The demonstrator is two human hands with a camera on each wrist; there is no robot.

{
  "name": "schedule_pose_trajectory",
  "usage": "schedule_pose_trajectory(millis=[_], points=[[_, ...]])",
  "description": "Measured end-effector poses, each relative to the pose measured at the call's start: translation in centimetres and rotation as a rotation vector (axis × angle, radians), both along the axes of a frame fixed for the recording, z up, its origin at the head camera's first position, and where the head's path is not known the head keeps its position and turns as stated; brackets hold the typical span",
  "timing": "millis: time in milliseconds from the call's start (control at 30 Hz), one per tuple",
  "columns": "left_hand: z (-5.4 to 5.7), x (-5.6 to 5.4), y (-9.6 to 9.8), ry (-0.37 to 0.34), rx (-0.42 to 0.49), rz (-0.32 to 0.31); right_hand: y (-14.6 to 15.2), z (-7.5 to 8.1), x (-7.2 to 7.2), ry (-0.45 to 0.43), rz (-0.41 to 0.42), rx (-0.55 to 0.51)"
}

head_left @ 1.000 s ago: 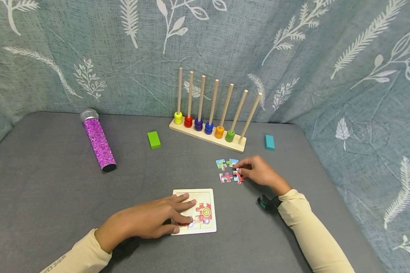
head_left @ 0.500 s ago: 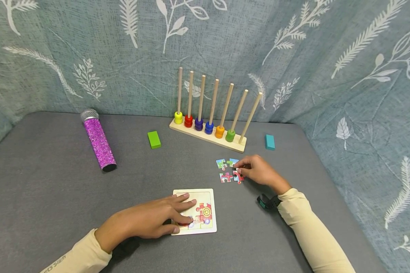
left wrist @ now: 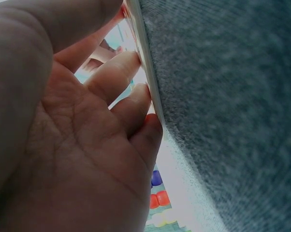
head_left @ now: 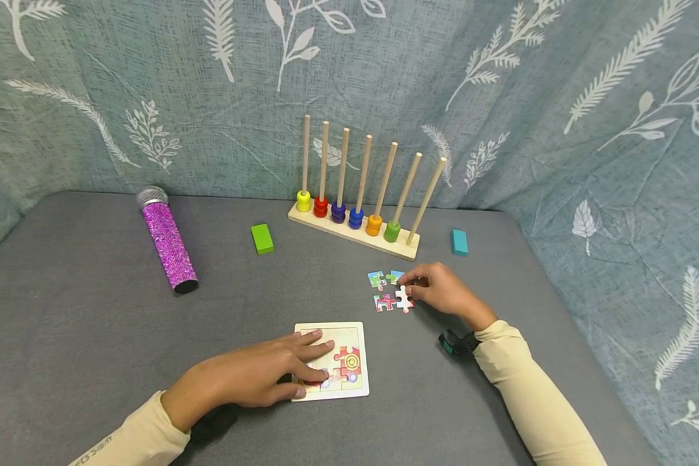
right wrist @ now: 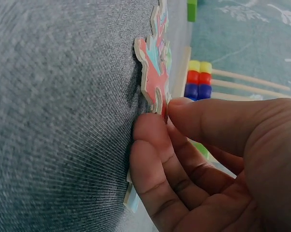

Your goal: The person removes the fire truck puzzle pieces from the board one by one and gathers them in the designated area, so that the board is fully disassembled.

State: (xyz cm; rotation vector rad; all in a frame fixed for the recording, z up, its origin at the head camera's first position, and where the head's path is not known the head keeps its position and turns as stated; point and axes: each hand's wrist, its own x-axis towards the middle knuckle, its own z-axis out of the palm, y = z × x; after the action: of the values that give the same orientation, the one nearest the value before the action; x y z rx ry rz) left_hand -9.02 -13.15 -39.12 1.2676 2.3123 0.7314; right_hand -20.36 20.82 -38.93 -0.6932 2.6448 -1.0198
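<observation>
Right hand [head_left: 445,292] pinching a flat, knobbed puzzle piece [head_left: 404,300] between thumb and fingers; loose pieces [head_left: 384,303] left of grip. Piece looks white in head view; right wrist view shows red print, pale edges by grip. Left hand [head_left: 262,371] spread on pale rimmed tray [head_left: 343,334], nearer the person. Grey textured table [head_left: 93,336], leaf-print curtain [head_left: 210,129] beyond.
</observation>
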Motion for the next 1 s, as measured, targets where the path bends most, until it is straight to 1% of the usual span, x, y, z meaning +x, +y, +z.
schedule_pose_trajectory(millis=[233,400,567,800,1000], points=[[-0.1,0.0,0.0,-0.001,0.002,-0.001,0.0,-0.1,0.1,0.046,0.003,-0.013],[-0.1,0.1,0.0,0.022,0.011,-0.008,-0.6,0.5,0.9,0.061,0.039,-0.005],[-0.1,0.1,0.1,0.036,0.015,-0.012,-1.8,0.8,1.9,0.035,0.1,-0.029],[0.0,0.1,0.2,0.021,-0.001,-0.002,-3.2,0.8,3.1,-0.012,0.163,-0.061],[-0.1,0.1,0.1,0.014,-0.006,-0.001,-4.1,0.8,4.0,-0.041,0.258,-0.081]])
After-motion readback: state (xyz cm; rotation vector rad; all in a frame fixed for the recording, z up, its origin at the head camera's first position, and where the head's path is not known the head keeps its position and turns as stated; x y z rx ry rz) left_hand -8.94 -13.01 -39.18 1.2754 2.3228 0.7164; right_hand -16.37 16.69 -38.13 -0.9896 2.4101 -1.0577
